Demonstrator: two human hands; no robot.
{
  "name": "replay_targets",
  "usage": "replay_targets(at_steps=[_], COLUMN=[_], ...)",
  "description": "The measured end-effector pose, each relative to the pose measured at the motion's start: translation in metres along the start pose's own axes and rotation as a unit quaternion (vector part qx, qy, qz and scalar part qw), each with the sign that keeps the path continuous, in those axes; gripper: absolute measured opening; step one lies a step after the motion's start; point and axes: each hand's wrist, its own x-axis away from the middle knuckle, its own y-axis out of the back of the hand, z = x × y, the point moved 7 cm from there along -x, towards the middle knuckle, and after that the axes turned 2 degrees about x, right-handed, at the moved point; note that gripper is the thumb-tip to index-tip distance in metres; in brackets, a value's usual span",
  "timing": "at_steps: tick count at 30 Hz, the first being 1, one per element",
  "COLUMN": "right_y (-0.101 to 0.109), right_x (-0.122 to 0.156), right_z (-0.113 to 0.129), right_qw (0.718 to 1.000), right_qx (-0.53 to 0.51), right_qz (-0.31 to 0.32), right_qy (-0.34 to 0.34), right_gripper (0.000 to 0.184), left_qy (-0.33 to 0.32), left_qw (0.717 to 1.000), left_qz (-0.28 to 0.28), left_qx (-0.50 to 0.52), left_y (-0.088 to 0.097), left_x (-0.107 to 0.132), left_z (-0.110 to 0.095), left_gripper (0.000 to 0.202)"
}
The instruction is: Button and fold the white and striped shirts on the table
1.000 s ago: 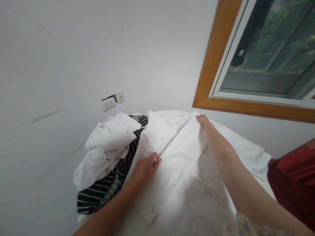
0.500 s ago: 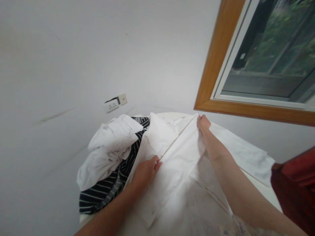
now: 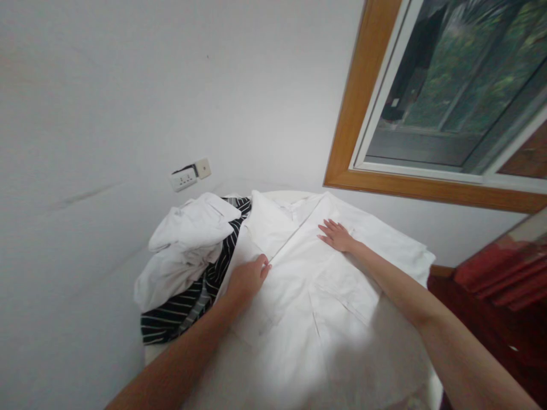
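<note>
Plainly, the white garment (image 3: pixel 294 290) lay beneath the left hand (image 3: pixel 248 278), fingertips pinched on its edge, and the right hand (image 3: pixel 336 236), fingers apart; the garment's near end was indistinct. Left of both hands, a white bundle (image 3: pixel 192 225) partly hid striped cloth (image 3: pixel 171 326).

"How is the left hand (image 3: pixel 247 278) posed?"

"Fingers curled, thumb drawn in toward the index finger in a pinch; the bare left forearm (image 3: pixel 200 336) slants up from the lower edge."

"And the right hand (image 3: pixel 337 236)?"

"Palm down, fingers spread, farther forward than the left, its bare arm (image 3: pixel 401 290) stretched in from the lower right."
</note>
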Motion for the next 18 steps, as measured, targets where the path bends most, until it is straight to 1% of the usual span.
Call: replay_targets(at_steps=[1, 2, 4, 6, 8, 9, 10, 12, 14, 18], right_y=[-0.002, 0.0, 0.009, 0.014, 0.008, 0.005, 0.003, 0.002, 0.005, 0.008], right_x=[0.004, 0.007, 0.013, 0.021, 0.03, 0.034, 0.038, 0.043, 0.048, 0.059], right_z=[0.005, 0.011, 0.033, 0.065, 0.098, 0.109, 0.117, 0.125, 0.131, 0.145], right_qw=[1.0, 1.0, 0.999, 0.999, 0.995, 0.994, 0.993, 0.993, 0.992, 0.988], right_qx=[0.008, 0.015, 0.017, 0.007, -0.013, -0.022, -0.03, -0.046, -0.064, -0.079], right_qz=[0.01, 0.006, -0.023, -0.037, 0.003, 0.021, 0.038, 0.053, 0.054, 0.039], right_qy=[-0.016, -0.025, -0.018, 0.034, 0.099, 0.109, 0.109, 0.093, 0.098, 0.126], right_gripper=[0.062, 0.064, 0.066, 0.066, 0.065, 0.066, 0.067, 0.07, 0.071, 0.07], left_qy=[-0.002, -0.005, -0.014, -0.023, -0.027, -0.026, -0.024, -0.023, -0.024, -0.028], left_qw=[1.0, 1.0, 0.999, 0.999, 0.997, 0.996, 0.996, 0.994, 0.993, 0.99], left_qz=[-0.003, -0.007, -0.016, -0.024, -0.038, -0.045, -0.052, -0.065, -0.071, -0.06], left_qx=[-0.009, -0.016, -0.029, -0.042, -0.06, -0.068, -0.075, -0.085, -0.096, -0.125], left_y=[-0.001, -0.001, -0.002, -0.001, 0.003, 0.006, 0.009, 0.014, 0.016, 0.011], left_x=[0.0, 0.0, -0.001, -0.001, -0.001, -0.001, -0.002, -0.003, -0.004, -0.003], left_z=[0.0, 0.0, -0.001, -0.001, -0.001, -0.001, 0.0, 0.0, 0.001, 0.005], left_gripper=[0.033, 0.033, 0.034, 0.036, 0.038, 0.039, 0.039, 0.039, 0.038, 0.035])
